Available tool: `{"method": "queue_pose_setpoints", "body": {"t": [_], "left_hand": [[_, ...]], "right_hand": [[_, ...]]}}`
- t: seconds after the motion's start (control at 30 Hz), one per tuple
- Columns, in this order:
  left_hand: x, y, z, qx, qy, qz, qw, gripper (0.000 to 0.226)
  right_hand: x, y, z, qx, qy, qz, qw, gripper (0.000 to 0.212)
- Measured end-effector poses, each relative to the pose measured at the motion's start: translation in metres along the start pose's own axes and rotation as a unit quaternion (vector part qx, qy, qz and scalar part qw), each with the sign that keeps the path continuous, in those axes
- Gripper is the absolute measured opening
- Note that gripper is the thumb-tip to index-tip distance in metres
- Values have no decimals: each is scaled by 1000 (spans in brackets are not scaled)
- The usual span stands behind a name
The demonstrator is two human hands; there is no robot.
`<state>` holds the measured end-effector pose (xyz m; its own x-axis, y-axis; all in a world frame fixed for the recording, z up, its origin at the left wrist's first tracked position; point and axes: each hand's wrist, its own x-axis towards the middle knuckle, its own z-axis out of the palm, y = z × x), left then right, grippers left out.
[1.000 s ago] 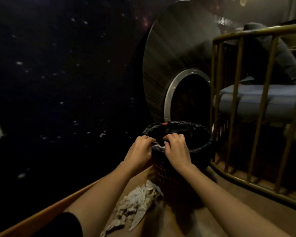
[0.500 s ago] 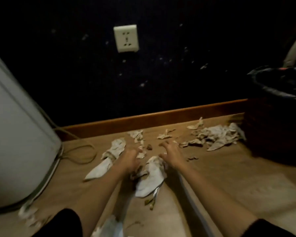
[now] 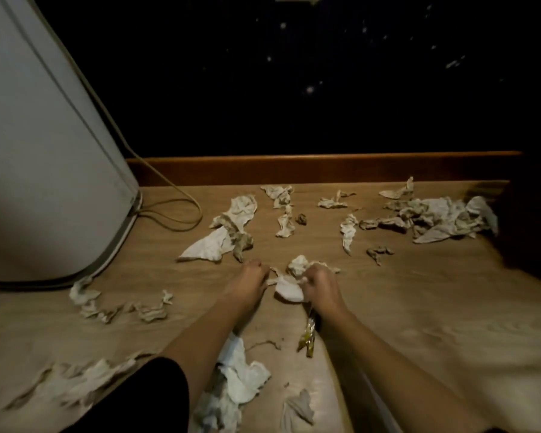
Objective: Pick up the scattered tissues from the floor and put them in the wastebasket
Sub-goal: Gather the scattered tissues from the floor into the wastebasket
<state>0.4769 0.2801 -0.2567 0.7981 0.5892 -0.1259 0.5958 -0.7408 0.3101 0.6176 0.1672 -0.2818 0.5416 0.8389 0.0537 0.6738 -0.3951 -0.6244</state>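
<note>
I see both hands down on the wooden floor [image 3: 419, 307], close together in the middle of the view. The right hand [image 3: 320, 284] has its fingers curled around a crumpled white tissue [image 3: 289, 289], bunching it against the floor, and a thin yellowish wrapper [image 3: 308, 337] trails from under that hand toward me. The left hand [image 3: 247, 281] sits just beside it, fingertips pointed down at the tissue's left edge. The picture is too soft for me to tell whether they pinch it or only touch it.

More tissues lie all around: a big heap [image 3: 434, 220] at the far right near the baseboard [image 3: 325, 167], a long stained piece [image 3: 228, 232] ahead of the left hand, and a white wad [image 3: 244, 376] beneath the left forearm. A white appliance [image 3: 44, 151] stands at the left, with its cable [image 3: 175, 214] looped on the floor.
</note>
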Motion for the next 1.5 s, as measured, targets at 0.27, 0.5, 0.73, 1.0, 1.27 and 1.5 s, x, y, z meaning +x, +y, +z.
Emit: {"method": "queue_pose_setpoints", "body": {"t": [0.27, 0.5, 0.73, 1.0, 1.27, 1.5], "left_hand": [[-25, 2, -25, -31, 10, 10, 999, 8], [-114, -51, -34, -2, -3, 68, 998, 11], [-193, -43, -8, -77, -134, 118, 981, 56], [-169, -15, 10, 83, -216, 177, 956, 80], [-148, -24, 10, -50, -125, 215, 967, 31], [-139, -23, -8, -85, -63, 246, 963, 31]], "right_hand": [[-2, -17, -33, 117, 13, 65, 991, 16], [-42, -62, -17, 152, -26, -22, 988, 23], [-83, -42, -24, 44, -44, -54, 997, 24], [-168, -41, -26, -160, -251, 67, 952, 85], [-221, -50, -4, -160, -181, 55, 969, 54], [-218, -44, -27, -28, -44, 78, 996, 25]]}}
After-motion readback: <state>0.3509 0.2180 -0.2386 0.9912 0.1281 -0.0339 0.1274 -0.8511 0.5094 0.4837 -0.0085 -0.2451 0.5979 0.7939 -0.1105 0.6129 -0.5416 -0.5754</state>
